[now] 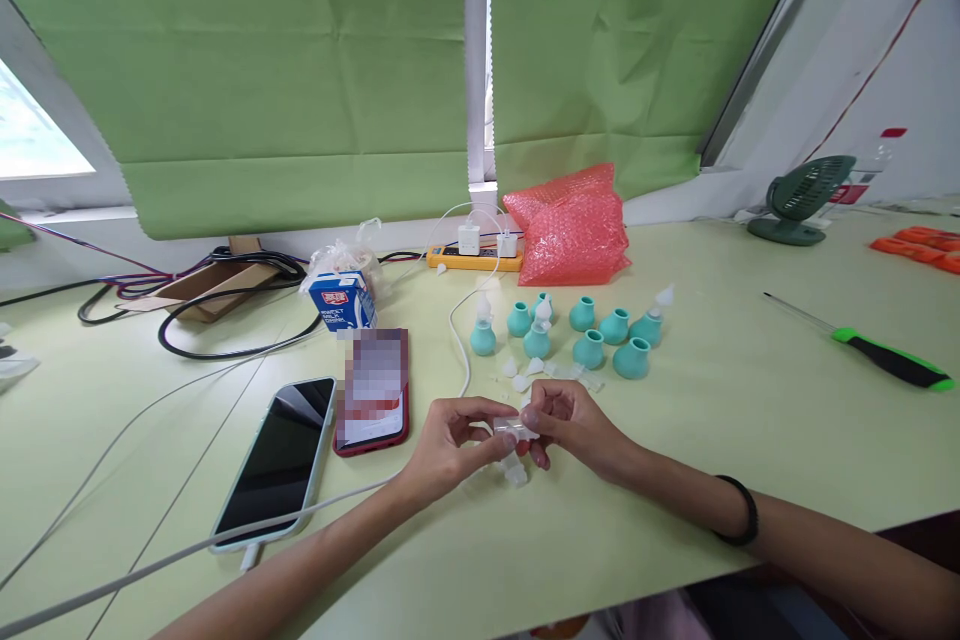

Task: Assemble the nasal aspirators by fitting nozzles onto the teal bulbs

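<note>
My left hand (450, 442) and my right hand (571, 422) meet low over the pale green table (675, 480). Both pinch small clear plastic parts (514, 432) between their fingertips. Another clear piece (514, 472) sits just below the fingers. Behind the hands stand several teal rubber bulbs (589, 328), some fitted with clear tips. Loose clear tips (534, 370) lie between the bulbs and my hands. A black band circles my right wrist.
A black-screened phone (276, 460) on a white cable and a red phone (373, 390) lie to the left. A milk carton (341, 302), black cables, yellow power strip (472, 258), pink bubble wrap (574, 222), green fan (799, 200) and a green-handled screwdriver (885, 355) surround the area.
</note>
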### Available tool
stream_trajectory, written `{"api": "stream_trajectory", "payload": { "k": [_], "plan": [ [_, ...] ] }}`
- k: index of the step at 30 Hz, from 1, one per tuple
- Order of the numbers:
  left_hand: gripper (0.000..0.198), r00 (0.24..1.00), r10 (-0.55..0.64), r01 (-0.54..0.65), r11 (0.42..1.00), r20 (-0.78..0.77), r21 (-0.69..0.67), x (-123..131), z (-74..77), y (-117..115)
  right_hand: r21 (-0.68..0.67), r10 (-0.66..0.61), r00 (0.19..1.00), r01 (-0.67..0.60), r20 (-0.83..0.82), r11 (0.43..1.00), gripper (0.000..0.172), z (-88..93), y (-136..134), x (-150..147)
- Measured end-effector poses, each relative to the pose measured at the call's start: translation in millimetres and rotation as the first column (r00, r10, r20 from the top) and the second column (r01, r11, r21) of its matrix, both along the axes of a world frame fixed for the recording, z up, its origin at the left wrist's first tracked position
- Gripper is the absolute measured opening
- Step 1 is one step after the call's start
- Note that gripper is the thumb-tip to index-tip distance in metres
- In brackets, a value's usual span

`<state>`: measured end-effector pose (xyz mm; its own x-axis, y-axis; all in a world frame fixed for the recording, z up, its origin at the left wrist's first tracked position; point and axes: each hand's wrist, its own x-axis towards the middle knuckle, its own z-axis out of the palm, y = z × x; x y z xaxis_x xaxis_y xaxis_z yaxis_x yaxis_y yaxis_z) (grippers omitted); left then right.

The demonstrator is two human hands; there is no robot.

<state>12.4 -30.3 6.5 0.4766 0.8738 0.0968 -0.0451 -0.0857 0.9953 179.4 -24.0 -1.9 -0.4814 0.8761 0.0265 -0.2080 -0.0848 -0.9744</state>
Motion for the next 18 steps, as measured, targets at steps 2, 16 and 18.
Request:
{"api": "stream_trajectory", "payload": {
  "k": [2,16,18],
  "plan": [
    [0.025,1.0,0.018,-0.019,1.0,-0.007,-0.015,1.0,0.0,-0.6,0.026,0.009,0.999,-0.011,0.053,1.0,0.033,4.2,1.1,1.2],
    [0.026,0.978,0.159,-0.119,0.955,0.132,-0.271,-15.3,-0.9,-2.0,0.955,-0.947,0.163,0.059,0.278,0.291,0.034,28.3,16.4,114.8],
    [0.032,0.974,0.168,-0.116,0.947,0.15,-0.301,-15.9,-2.6,-2.2,0.918,-0.919,0.053,0.046,0.391,0.394,0.043,16.7,17.9,130.0]
  ]
}}
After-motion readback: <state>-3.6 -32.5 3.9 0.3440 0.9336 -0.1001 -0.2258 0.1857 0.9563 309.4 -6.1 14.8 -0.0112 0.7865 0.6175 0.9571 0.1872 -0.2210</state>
